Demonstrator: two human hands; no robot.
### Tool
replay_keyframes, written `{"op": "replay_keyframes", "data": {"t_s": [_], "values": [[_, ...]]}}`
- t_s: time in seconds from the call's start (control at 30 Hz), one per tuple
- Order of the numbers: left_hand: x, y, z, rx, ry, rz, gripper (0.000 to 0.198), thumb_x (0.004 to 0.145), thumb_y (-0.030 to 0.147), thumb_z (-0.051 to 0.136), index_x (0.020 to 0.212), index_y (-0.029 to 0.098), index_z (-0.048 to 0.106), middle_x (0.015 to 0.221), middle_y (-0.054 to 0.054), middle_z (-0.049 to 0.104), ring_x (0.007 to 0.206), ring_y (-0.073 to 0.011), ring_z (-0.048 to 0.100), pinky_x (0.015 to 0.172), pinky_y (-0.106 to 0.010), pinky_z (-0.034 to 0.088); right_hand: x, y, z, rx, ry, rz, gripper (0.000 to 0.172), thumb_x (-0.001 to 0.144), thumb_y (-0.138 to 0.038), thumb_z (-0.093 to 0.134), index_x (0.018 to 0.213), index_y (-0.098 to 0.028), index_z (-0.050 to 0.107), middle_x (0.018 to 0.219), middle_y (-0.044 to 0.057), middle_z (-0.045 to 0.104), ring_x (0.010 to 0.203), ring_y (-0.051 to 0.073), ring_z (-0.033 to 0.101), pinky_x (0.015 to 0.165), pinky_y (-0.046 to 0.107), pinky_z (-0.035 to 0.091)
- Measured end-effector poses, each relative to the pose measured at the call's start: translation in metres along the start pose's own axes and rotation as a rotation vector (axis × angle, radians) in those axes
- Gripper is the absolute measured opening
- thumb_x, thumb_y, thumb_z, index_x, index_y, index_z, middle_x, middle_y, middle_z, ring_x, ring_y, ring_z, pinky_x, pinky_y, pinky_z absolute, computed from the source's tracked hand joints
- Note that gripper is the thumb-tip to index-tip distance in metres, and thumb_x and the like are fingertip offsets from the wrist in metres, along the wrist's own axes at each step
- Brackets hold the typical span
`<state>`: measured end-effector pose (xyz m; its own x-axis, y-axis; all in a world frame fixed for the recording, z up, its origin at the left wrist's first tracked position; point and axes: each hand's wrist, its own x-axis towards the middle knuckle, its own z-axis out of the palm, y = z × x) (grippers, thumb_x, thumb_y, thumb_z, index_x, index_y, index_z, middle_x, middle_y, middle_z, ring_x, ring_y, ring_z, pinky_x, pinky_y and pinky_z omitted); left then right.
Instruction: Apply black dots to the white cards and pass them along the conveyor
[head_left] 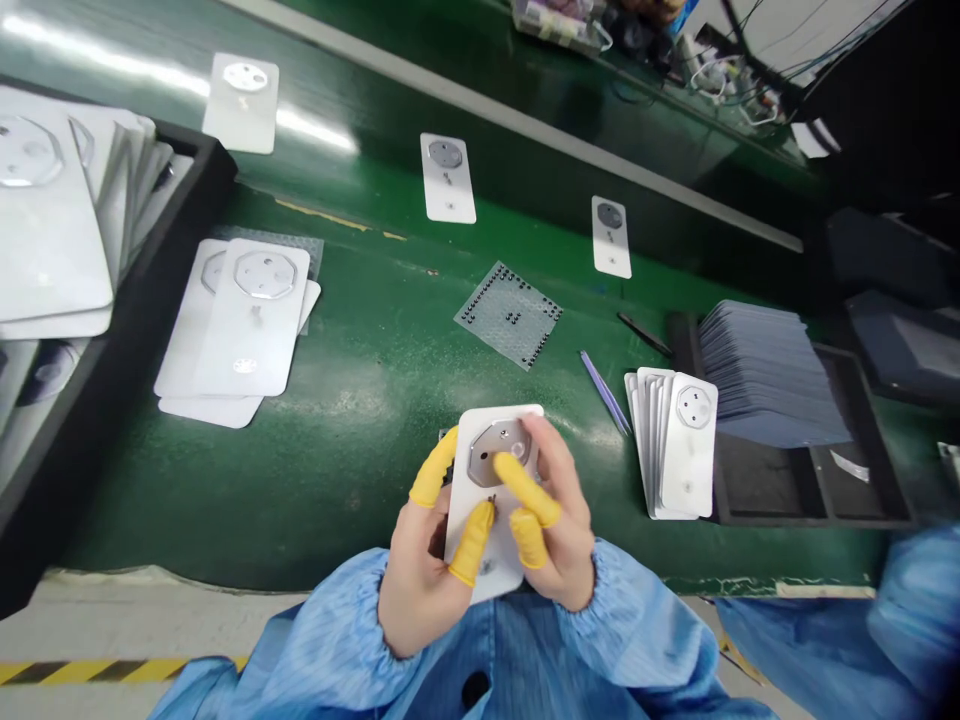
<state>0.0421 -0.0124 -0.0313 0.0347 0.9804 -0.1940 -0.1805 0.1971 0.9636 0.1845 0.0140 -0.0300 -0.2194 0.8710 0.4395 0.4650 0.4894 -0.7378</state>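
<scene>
A white plate point(468, 530) with rounded corners and a grey octagonal socket recess is held up in front of my body. My left hand point(424, 575) grips its left side, yellow finger cots on the thumb and index finger, the thumb pressed on the face below the recess. Around the right edge curls my right hand point(559, 540), its yellow-covered index fingertip at the recess and a bare finger on the upper corner. Beyond the plate lies a clear sheet point(510, 315) with rows of small black dots. Purple tweezers point(604, 392) rest to its right.
Stacked white plates lie at left point(255, 330) and right point(688, 450). A black tray point(161, 225) of plates fills the left edge; another point(810, 485) holds dark grey sheets point(772, 370). Three single plates point(448, 180) lie farther back. A blue sleeve point(919, 600) shows at right.
</scene>
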Motion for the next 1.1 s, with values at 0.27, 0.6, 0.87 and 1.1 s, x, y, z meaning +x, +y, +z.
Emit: {"op": "replay_keyframes", "data": {"t_s": [0.27,0.6,0.87,1.1], "values": [[0.031,0.033,-0.004,-0.172,-0.136,-0.21,0.037,0.083,0.044,0.066,0.107,0.019,0.057,0.076,-0.005,0.074,0.055,-0.0177,0.068,0.049,-0.025,0.054,0.014,0.003,0.01,0.472,0.068,0.287,0.058,0.095,-0.027,0.05,0.148,-0.027,0.026,0.111,0.006,0.072,0.092,0.018,0.073,0.075,0.031,0.064],[0.04,0.01,0.0,0.21,-0.027,0.0,0.036,0.085,0.047,0.061,0.102,0.015,0.059,0.069,-0.003,0.071,0.056,-0.0179,0.067,0.051,-0.026,0.053,0.004,0.008,0.02,0.599,0.09,0.425,0.068,0.088,-0.034,0.061,0.146,-0.022,0.028,0.111,0.009,0.072,0.092,0.019,0.073,0.078,0.031,0.063],[0.146,0.079,0.028,0.958,-0.347,0.298,0.047,0.092,0.042,0.046,0.131,0.015,0.048,0.092,-0.007,0.075,0.081,-0.0231,0.071,0.078,-0.036,0.055,-0.003,0.059,-0.103,0.291,0.381,0.36,0.067,0.082,-0.031,0.07,0.14,-0.02,0.038,0.138,0.014,0.054,0.115,0.021,0.064,0.095,0.036,0.055],[0.287,0.082,0.143,1.134,-0.169,0.311,0.035,0.092,0.033,0.058,0.122,0.015,0.056,0.123,-0.01,0.059,0.104,-0.0237,0.062,0.088,-0.045,0.053,-0.023,0.124,-0.194,-0.464,0.293,0.27,0.051,0.083,-0.031,0.067,0.131,-0.017,0.054,0.139,0.018,0.051,0.131,0.029,0.049,0.109,0.053,0.04]]}}
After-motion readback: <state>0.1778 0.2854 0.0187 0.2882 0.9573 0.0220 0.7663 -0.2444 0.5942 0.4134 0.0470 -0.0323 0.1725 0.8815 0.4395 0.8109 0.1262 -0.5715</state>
